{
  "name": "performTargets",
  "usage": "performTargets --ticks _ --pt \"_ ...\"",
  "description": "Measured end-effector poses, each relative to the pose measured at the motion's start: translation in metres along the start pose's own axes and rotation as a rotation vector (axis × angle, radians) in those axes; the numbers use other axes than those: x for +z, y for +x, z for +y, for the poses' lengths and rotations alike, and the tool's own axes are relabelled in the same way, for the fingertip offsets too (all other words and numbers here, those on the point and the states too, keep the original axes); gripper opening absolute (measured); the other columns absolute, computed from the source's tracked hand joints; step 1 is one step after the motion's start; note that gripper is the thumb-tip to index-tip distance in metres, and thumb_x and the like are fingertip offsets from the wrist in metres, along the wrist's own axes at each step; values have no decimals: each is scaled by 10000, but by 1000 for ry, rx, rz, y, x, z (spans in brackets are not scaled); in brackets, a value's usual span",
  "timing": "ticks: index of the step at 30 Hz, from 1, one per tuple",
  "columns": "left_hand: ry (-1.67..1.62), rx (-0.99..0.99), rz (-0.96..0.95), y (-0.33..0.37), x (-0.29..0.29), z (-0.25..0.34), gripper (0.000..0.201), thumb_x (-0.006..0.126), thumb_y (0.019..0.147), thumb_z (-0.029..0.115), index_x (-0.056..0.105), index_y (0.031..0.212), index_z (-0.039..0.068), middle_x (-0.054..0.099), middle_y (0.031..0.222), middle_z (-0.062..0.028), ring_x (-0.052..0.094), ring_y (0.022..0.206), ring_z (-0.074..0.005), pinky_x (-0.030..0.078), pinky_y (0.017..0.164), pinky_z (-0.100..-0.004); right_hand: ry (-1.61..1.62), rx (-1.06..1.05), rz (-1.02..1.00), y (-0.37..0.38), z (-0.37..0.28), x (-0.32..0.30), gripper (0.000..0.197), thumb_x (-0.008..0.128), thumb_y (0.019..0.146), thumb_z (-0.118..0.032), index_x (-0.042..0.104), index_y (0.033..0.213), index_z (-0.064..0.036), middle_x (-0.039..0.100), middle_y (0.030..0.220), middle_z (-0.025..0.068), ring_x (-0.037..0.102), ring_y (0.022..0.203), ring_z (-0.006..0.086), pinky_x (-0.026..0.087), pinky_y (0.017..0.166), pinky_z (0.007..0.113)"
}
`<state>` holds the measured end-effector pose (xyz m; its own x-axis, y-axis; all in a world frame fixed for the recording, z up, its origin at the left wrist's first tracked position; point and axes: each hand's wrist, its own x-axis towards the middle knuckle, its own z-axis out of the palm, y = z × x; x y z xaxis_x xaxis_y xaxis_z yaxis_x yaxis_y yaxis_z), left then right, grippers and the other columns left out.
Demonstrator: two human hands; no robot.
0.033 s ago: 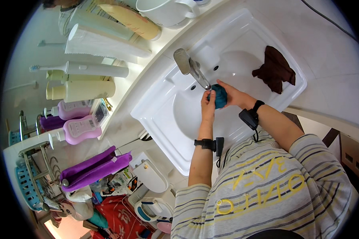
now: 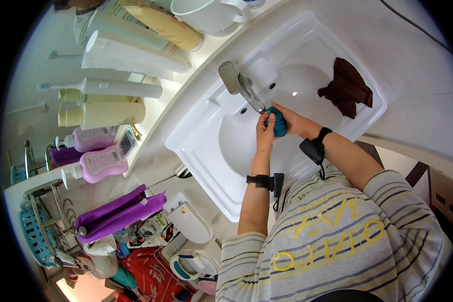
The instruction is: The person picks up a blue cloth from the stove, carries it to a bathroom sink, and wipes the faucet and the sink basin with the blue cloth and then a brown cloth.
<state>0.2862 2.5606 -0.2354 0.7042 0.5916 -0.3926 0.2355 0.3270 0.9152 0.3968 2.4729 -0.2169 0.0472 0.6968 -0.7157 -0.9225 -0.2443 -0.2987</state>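
A bunched teal cloth point(image 2: 276, 122) is squeezed between both hands over the white sink point(image 2: 226, 201), just below the tip of the chrome faucet point(image 2: 240, 86). My left hand point(image 2: 265, 132) grips its left side with the thumb pressed along it. From the other side my right hand point(image 2: 292, 121) is closed round the cloth, its lower fingers partly hidden. At the sink's right end a dark brown wet-looking cloth point(image 2: 348, 90) lies spread and crumpled, apart from both hands. No stream of water can be made out.
Along the ledge on the left stand a white mug point(image 2: 206, 15), a cream tube point(image 2: 168, 30), an electric toothbrush point(image 2: 105, 86) and a lilac pump bottle point(image 2: 103, 164). A purple towel point(image 2: 121, 214) hangs below them, near a white toilet point(image 2: 189, 216).
Both hands have shifted very slightly to the right with the teal cloth, which looks more twisted in the grip. Everything else is the same.
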Motion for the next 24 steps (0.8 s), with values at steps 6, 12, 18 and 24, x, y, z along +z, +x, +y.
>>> performTargets --ticks 6,12,18,24 --pt "345 347 327 5 -6 14 443 498 919 282 419 1250 -2 499 1130 -142 498 1009 -218 408 863 -326 210 24 -61 7 4 16 312 436 924 -410 557 824 -140 579 755 5 584 623 144 500 537 302" --pt "563 928 448 -21 11 118 463 431 936 234 353 1330 4 375 1343 -176 359 1239 -310 332 989 -397 263 -179 69 -1 -5 19 362 409 942 -369 486 664 -149 436 585 -28 424 452 132 410 445 265" --pt "825 967 247 -18 5 139 438 426 918 146 373 1321 -18 343 1375 -188 286 1306 -351 298 1031 -414 454 -63 -85 4 -7 27 354 407 942 -374 525 739 -109 521 657 11 497 505 148 455 485 282" --pt "740 877 279 -36 2 104 473 456 885 83 345 1338 4 367 1352 -176 331 1276 -327 339 1003 -395 -16 -477 -112 -3 1 4 337 431 929 -391 572 945 -86 606 854 37 606 732 155 519 680 309"
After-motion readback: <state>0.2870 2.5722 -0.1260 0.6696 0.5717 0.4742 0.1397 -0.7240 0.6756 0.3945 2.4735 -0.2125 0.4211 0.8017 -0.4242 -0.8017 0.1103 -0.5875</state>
